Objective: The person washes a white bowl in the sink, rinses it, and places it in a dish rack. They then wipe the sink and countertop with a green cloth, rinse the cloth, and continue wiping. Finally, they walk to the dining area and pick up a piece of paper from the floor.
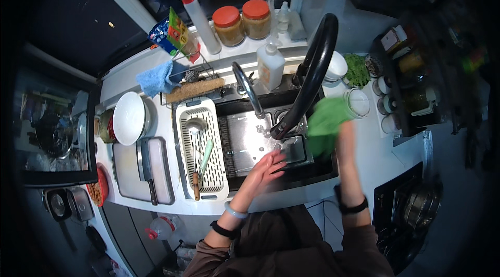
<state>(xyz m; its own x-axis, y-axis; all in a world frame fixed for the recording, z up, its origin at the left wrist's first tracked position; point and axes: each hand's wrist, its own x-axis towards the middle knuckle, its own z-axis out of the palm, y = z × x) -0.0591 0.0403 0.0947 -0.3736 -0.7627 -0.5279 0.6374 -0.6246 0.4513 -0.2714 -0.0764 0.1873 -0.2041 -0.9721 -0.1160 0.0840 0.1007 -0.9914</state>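
My left hand [267,169] is over the front part of the black-rimmed sink [246,136], fingers spread and nothing in it. At the sink's right side my right hand [345,136] holds a green cloth-like item [327,126], blurred by motion; its fingers are mostly hidden. A thick black faucet [322,54] arches over the sink, and a thin chrome faucet [248,89] stands left of it. Across the sink's left part lies a white slotted drain basket [224,187], holding a ladle [195,124] and a light green-handled utensil [206,156].
Left on the counter are a cutting board [125,175] with a cleaver [144,163] and white bowls [129,119]. Behind the sink stand a plastic bottle [270,66], a spray bottle [201,23] and red-lidded jars [228,27]. Bowls [357,103] and leafy greens [356,70] are at right.
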